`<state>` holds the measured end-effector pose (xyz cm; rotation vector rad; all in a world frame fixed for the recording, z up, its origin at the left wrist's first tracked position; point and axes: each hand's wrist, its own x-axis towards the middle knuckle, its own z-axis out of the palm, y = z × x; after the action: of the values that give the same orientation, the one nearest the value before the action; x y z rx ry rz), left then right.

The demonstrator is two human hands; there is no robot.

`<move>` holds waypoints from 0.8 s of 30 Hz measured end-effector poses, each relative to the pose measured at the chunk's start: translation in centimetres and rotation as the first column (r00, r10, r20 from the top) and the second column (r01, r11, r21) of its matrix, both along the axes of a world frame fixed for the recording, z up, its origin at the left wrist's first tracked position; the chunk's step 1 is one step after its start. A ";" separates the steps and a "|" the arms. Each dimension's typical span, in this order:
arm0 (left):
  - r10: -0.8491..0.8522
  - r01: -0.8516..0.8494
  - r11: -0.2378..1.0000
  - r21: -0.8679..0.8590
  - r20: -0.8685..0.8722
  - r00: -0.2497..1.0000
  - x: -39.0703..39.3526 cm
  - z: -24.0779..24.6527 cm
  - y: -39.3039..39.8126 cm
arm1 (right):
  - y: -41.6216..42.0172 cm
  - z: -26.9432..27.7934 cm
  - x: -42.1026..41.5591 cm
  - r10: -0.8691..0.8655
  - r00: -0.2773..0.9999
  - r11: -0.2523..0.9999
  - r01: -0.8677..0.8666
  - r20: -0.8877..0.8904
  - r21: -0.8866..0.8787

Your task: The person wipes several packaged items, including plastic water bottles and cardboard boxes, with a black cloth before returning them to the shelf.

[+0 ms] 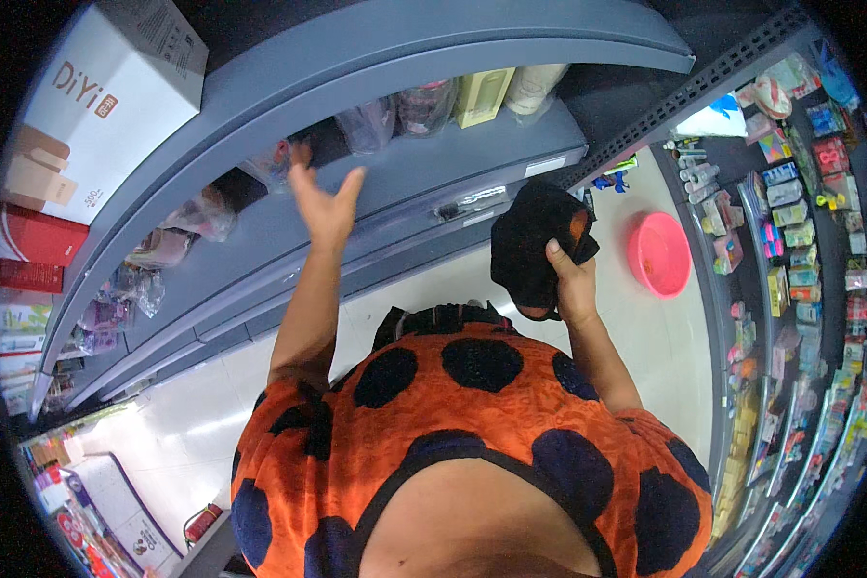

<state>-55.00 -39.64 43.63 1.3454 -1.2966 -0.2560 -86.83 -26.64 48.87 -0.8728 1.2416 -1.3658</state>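
Observation:
My left hand (325, 191) is raised over a grey metal shelf (412, 170), fingers apart and holding nothing. Its fingertips are blurred beside a plastic-wrapped item (269, 167). Farther right on that shelf stand wrapped bottles or cups (366, 124), a pale yellow-green box (482, 97) and a whitish wrapped container (533, 90). In my right hand (576, 278) is a bunched black cloth (527, 242), with the thumb on top and the other fingers hidden behind it. An orange patch shows at the cloth's edge.
A large white box (108, 108) stands on the upper shelf at the left, above red boxes (40, 238). A pink plastic basin (659, 254) rests on the pale floor at the right, near shelves (762, 289) of packaged goods. A fire extinguisher (202, 524) is at the lower left.

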 end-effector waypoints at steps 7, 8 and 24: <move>-0.001 -0.011 0.996 -0.092 -0.129 0.992 -4.2 -2.5 -11.2 | -0.2 1.1 -5.4 -0.069 0.996 0.997 0.066 -0.062 -0.041; -0.061 0.036 0.992 -0.119 -0.211 0.976 -4.4 -2.5 -12.2 | -0.2 1.4 -6.2 -0.078 0.996 0.994 0.075 -0.045 -0.074; -0.149 0.416 0.907 -0.071 -0.976 0.157 -6.4 1.3 4.6 | -3.5 -0.2 -7.3 0.144 0.978 0.988 -0.150 -0.149 -0.031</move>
<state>-61.42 -35.08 44.89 0.7229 -0.3346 -1.3590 -94.10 -30.19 48.68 -1.0885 1.2367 -1.2311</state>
